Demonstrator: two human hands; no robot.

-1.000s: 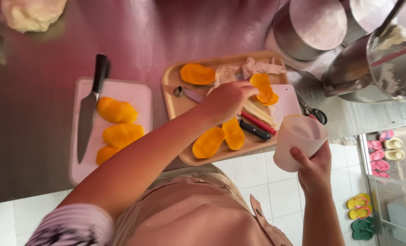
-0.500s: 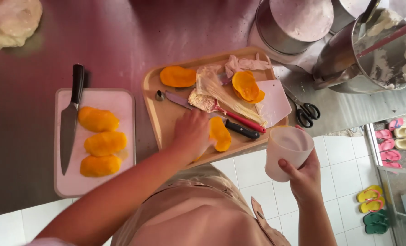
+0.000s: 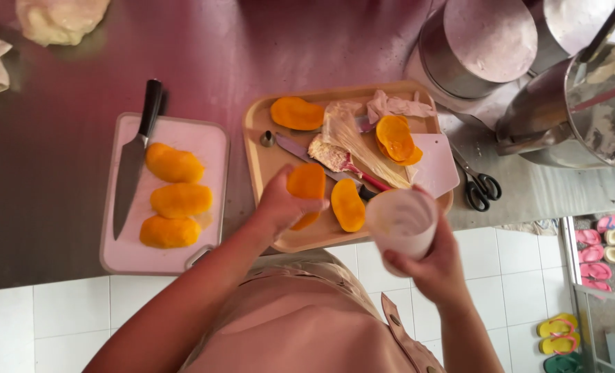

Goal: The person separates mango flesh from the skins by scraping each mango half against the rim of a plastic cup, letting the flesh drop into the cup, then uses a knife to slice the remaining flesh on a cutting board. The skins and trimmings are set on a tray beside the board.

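At the far left of the steel counter [image 3: 59, 138] sits a pale lump of dough [image 3: 60, 19], and nearer the edge a pinkish-white cutting board [image 3: 210, 148] carries a black-handled chef's knife [image 3: 133, 166] along its left side, with three peeled mango halves [image 3: 176, 200] lined up beside the blade. Next comes a tan tray [image 3: 262, 162], holding more mango pieces, a scraped mango pit [image 3: 352, 141], a small knife [image 3: 300, 148] and some crumpled wrap. Over the tray's near edge the person's left hand [image 3: 280, 204] is closed around an orange mango slice [image 3: 306, 185], fingers curled beneath it and thumb on top, lifted just clear of the tray. Another mango piece [image 3: 347, 204] lies on the tray just right of it. The right hand [image 3: 431, 266] grips a pale plastic cup [image 3: 400, 221] from below, tipped toward the slice, close to it but not touching. Farther right, black-handled scissors [image 3: 478, 183] lie on the counter, and steel pots [image 3: 487, 45] stand behind them.
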